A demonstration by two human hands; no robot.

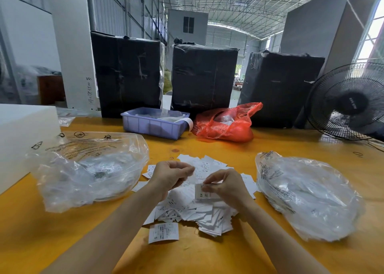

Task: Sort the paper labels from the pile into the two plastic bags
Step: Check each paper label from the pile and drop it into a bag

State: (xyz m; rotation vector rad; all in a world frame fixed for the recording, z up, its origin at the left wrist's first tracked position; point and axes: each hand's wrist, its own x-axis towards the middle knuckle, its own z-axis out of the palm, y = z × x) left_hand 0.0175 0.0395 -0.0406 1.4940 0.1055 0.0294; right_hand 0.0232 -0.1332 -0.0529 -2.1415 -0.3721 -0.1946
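A pile of white paper labels [193, 209] lies on the yellow table [228, 253] in front of me. My right hand [225, 187] pinches one label marked XS [204, 193] just above the pile. My left hand [171, 175] hovers over the pile's left side with its fingers curled; nothing shows between them. A clear plastic bag [89, 170] with labels inside lies left of the pile. A second clear plastic bag [307, 197] lies to the right. One label marked S [163, 232] sits apart at the pile's near edge.
A blue plastic tray [153, 123] and a red plastic bag [226, 123] stand behind the pile. Three black-wrapped boxes [204, 76] line the table's far edge. A black fan [347, 101] stands at the right, a white block [22, 136] at the left.
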